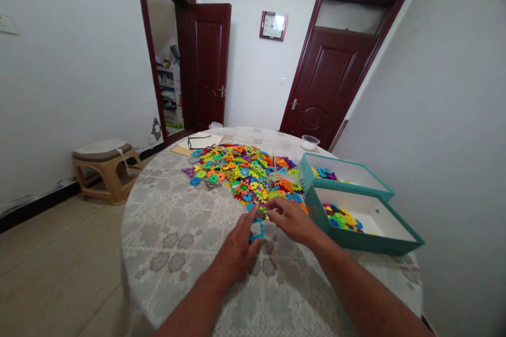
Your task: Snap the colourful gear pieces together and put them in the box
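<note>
A round table with a grey patterned cloth (pixel 177 231) carries a wide pile of colourful plastic interlocking pieces (pixel 241 171). My left hand (pixel 239 247) pinches a small blue piece (pixel 258 229) just above the cloth, at the near edge of the pile. My right hand (pixel 290 218) reaches in from the right, its fingertips closed on small pieces beside the same blue piece. Both hands meet in front of the pile.
Two teal boxes (pixel 371 245) (pixel 348 181) with some coloured pieces stand at the table's right. Black glasses (pixel 198 140) lie on a board at the far side, a small clear bowl (pixel 309 141) behind. A low stool (pixel 105 166) stands left. Two dark red doors are behind.
</note>
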`<state>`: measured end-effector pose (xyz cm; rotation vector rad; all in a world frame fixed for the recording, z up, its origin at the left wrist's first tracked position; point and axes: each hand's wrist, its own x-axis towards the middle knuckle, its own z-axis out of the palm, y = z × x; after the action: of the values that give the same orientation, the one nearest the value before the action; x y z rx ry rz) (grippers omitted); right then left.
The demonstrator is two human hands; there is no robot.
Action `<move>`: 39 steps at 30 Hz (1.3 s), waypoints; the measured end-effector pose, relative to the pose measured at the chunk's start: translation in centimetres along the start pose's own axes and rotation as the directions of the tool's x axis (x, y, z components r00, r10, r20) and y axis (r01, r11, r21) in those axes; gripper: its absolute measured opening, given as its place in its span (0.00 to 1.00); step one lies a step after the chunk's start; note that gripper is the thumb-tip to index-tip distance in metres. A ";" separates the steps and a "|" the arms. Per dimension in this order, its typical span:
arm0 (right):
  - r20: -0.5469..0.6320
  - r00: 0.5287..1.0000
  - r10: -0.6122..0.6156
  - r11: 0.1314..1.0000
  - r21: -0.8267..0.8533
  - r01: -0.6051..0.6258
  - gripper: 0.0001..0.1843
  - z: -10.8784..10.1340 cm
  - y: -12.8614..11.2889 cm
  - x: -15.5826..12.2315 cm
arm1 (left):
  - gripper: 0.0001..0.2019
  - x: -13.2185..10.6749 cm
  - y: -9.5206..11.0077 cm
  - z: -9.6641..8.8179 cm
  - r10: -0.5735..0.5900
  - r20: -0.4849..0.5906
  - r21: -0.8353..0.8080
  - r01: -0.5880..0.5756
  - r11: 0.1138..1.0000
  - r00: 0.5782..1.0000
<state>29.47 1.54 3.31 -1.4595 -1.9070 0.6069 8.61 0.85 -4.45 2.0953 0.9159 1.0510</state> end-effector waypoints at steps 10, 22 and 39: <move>0.084 0.995 0.051 0.980 0.188 -0.066 0.14 1.9 0.4 -2.7 | 0.41 0.1 -0.1 0.1 -0.024 0.009 -0.031 0.025 0.999 1.000; -0.451 0.886 -0.110 0.859 -0.492 -0.144 0.18 -12.7 3.7 1.2 | 0.19 0.2 -0.9 0.2 0.031 0.010 0.141 -0.032 0.989 0.999; -0.444 0.847 0.293 0.680 -0.526 -0.511 0.28 2.0 6.3 5.4 | 0.23 0.4 -1.8 -0.1 0.118 -0.250 0.413 -0.004 0.910 0.961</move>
<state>31.22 8.48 -1.31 -2.2949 -1.5723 -0.1460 8.12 2.21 -5.58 2.3680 1.3074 1.2905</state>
